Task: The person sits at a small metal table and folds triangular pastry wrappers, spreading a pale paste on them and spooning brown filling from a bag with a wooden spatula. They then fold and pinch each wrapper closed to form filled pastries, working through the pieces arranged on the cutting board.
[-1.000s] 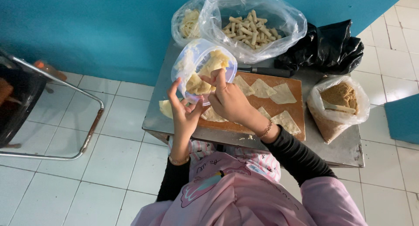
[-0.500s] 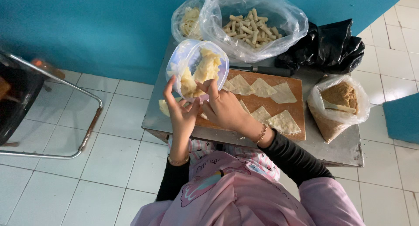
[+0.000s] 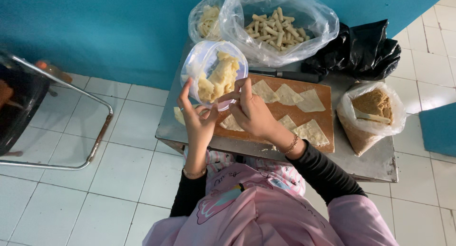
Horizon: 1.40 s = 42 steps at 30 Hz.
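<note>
My left hand (image 3: 196, 117) and my right hand (image 3: 251, 112) are raised side by side over the left end of a wooden cutting board (image 3: 324, 113). Their fingertips meet on a small piece of pale dough (image 3: 227, 97). Just behind the fingers stands a small clear bag of yellowish dough lumps (image 3: 216, 76). Several flat dough pieces (image 3: 288, 95) lie spread on the board to the right of my right hand. The board rests on a small metal table (image 3: 375, 163).
A big clear bag of rolled dough sticks (image 3: 275, 25) and a smaller bag of pale dough (image 3: 207, 19) sit at the table's back. A black bag (image 3: 361, 50), a knife (image 3: 289, 75) and a bag of brown filling (image 3: 373, 114) are to the right. A metal-framed chair (image 3: 42, 113) stands left.
Both hands have drawn closer together and lifted slightly, fingertips now pinching one small dough piece. The small bag of dough lumps now stands upright behind them.
</note>
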{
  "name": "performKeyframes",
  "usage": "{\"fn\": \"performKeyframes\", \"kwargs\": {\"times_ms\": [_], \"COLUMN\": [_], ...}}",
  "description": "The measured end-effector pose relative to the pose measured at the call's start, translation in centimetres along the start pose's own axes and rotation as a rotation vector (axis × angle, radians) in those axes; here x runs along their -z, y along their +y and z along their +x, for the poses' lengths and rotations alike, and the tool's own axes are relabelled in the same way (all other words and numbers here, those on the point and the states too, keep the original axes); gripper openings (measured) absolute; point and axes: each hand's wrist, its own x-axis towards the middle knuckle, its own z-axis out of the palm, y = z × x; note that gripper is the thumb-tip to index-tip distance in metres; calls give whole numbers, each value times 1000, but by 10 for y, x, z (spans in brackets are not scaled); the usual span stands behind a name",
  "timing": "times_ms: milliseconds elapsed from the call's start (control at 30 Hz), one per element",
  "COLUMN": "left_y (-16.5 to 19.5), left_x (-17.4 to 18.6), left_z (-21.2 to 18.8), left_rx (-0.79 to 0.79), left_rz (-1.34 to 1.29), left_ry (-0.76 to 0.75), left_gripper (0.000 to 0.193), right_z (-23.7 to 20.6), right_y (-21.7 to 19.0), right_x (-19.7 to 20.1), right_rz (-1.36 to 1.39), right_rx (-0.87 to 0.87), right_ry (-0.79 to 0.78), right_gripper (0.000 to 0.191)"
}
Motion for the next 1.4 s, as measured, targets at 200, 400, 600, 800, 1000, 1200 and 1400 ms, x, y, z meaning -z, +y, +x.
{"fn": "performKeyframes", "kwargs": {"times_ms": [200, 400, 600, 800, 1000, 1200, 1400], "left_y": [4, -4, -22, -32, -36, -39, -26], "left_x": [10, 30, 55, 56, 52, 50, 8], "left_z": [4, 42, 81, 91, 89, 80, 32], "left_rx": [-54, 73, 263, 506, 498, 195, -281], "left_rz": [124, -92, -179, -239, -267, 305, 877], "left_ry": [46, 76, 90, 2, -87, 70, 100], "left_gripper": [87, 86, 80, 84, 88, 81, 70], "right_z": [-2, -27, -69, -86, -70, -50, -35], "right_y": [20, 65, 89, 89, 101, 111, 114], "right_x": [15, 68, 112, 126, 125, 99, 82], "right_rz": [321, 700, 904, 909, 868, 968, 1116], "right_rx": [-68, -317, -479, -633, -685, -717, -790], "right_ry": [57, 188, 281, 320, 269, 129, 35], "right_gripper": [40, 35, 25, 30, 29, 36, 37]}}
